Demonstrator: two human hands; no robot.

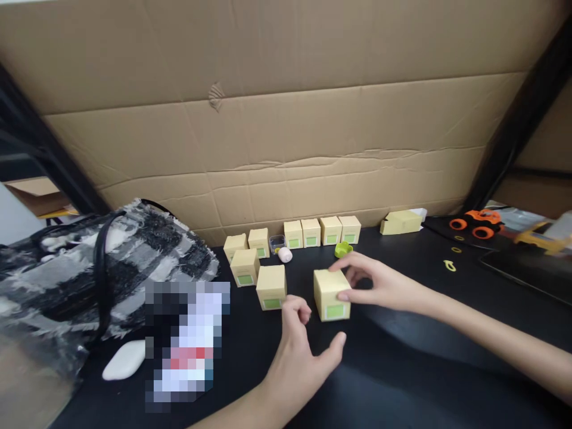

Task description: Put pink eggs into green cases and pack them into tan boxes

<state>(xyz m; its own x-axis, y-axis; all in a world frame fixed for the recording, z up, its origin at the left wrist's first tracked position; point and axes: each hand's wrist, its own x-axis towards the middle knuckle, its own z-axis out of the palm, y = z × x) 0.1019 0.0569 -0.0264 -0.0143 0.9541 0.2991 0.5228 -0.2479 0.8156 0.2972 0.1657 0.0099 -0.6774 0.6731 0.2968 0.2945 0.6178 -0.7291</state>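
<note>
A small pale yellow box [331,295] with a green label stands on the black table. My right hand [364,280] grips it from the right, thumb on its front and fingers behind the far edge. Just in front of the box, my left hand [304,357] is open, thumb and forefinger spread apart and fingers curled. Nothing shows in it. Left of the held box stands a matching yellow box [271,287], close beyond the left fingertips. Another yellow box [245,268] stands behind that one. Several more yellow boxes [311,233] form a row at the back.
A cardboard wall [290,137] rises behind the table. By the boxes lie a green flower-shaped piece [343,249] and a pale pink item [285,255]. A grey-black shaggy bag [147,256] and a white rounded object [125,360] lie left. An orange toy truck [480,223] stands right.
</note>
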